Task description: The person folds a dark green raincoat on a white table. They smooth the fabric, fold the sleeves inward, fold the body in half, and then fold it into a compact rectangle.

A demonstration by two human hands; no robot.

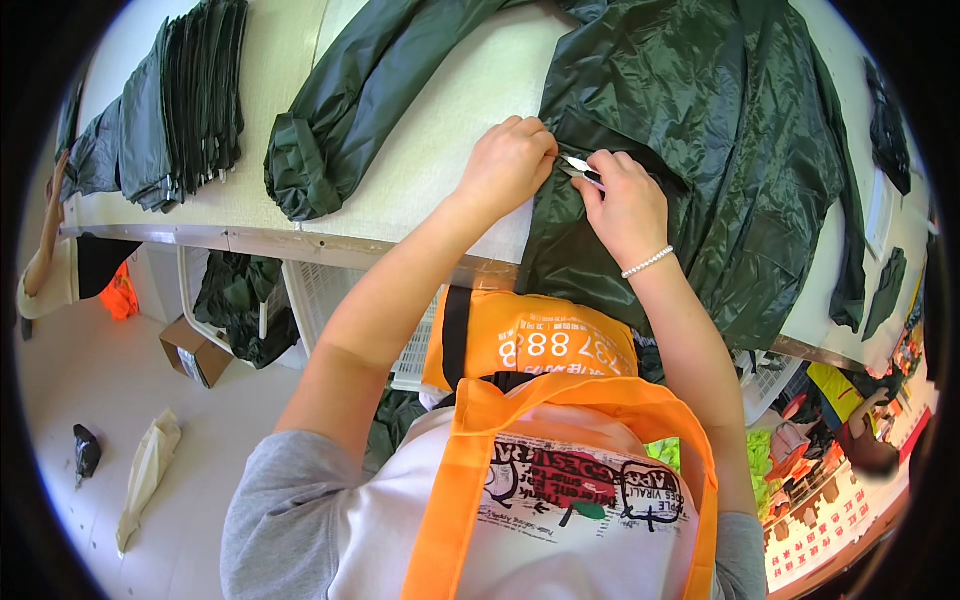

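A dark green shiny jacket (pixel 700 110) lies spread over the pale work table, its front part hanging past the near edge. One long sleeve (pixel 345 105) with a gathered cuff stretches away to the left. My left hand (pixel 508 165) is closed in a pinch on the jacket's edge. Close beside it, my right hand (pixel 630 208) grips a small pair of thread snips (pixel 577 168), whose pale blades point at the pinched spot. Whether the blades touch the fabric or a thread is too small to tell.
A thick stack of dark green garments (pixel 185 110) sits at the table's far left, near another person's arm (pixel 48 235). White plastic crates (pixel 320 290) holding green fabric stand under the table edge. A cardboard box (pixel 195 352) rests on the floor. Another person (pixel 870 440) is at right.
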